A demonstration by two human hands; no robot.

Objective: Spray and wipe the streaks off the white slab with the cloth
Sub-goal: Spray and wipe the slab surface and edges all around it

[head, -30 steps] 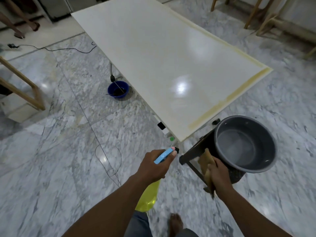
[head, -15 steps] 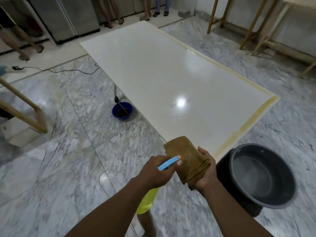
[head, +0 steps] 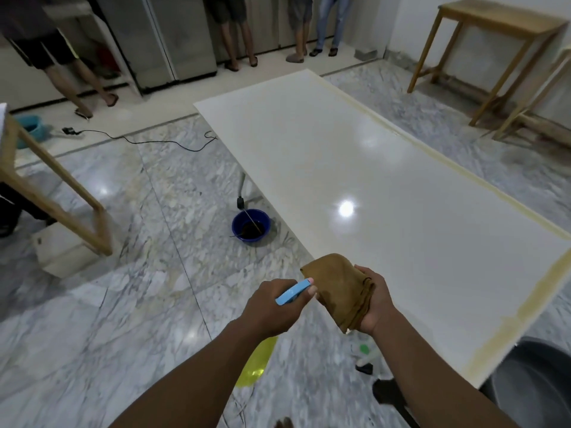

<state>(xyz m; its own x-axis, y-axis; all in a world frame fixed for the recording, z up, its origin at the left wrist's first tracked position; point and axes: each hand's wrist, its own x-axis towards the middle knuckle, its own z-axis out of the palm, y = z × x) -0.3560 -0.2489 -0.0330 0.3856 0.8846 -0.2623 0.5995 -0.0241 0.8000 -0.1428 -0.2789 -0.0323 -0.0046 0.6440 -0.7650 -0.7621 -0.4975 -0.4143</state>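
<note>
Standing at the near corner of the white slab [head: 386,196], you hold both tools above the marble floor [head: 123,304], just short of the slab's edge. Your left hand [head: 275,307] is curled round the neck of the spray bottle [head: 255,362], a finger along its blue trigger, the yellow body hanging below the wrist. The nozzle is hidden behind your knuckles, so it only seems to point at the cloth [head: 336,285]. Your right hand [head: 375,304] grips that brown cloth, folded into a thick pad, by its lower end, with the free end standing up toward the slab. The slab lies flat and glossy, raised off the floor, a ceiling light mirrored in its middle; a yellowish streak [head: 506,332] runs along its near and right edges. The cloth looks soft and limp and would likely unfold if held by one corner, so bunch it in the palm and press it flat. The bottle appears light, and its plastic may turn slick once wet; take it at the neck, where the trigger sits. The polished surface will probably let the pad glide easily. A blue bowl [head: 251,226] sits on the floor beside the slab, a grey tub [head: 531,375] at its near corner.
</note>
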